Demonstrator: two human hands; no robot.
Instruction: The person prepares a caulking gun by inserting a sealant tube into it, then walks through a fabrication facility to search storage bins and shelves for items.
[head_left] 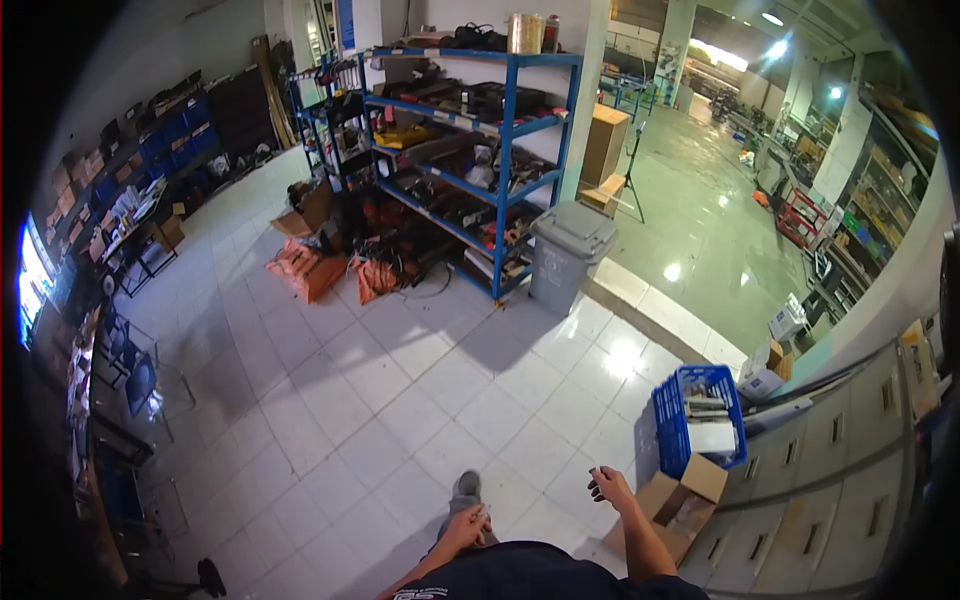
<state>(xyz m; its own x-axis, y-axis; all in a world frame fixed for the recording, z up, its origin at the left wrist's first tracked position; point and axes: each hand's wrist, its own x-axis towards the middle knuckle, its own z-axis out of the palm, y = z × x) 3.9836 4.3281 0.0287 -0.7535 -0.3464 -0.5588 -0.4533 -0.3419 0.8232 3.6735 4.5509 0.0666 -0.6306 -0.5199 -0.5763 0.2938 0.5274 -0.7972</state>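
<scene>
My left hand (462, 527) is low in front of my body, over my leg and the grey shoe (468, 485). Its fingers are curled together, and whatever may be between them is too small to make out. Out to the right, my right hand (612, 487) hangs above the tiled floor with its fingers loosely bent and the thumb apart from them; I see nothing held in it. Nearest to that hand is an open cardboard box (665, 505) on the floor. Just beyond the box stands a blue plastic crate (672, 440) with flat pale items inside.
Grey drawer cabinets (812, 490) line the right side. Ahead are a grey lidded bin (565, 260) and a loaded blue shelving rack (508, 180), with orange bags (305, 272) beside it. A raised step (660, 315) borders the green floor. Chairs (140, 385) stand at left.
</scene>
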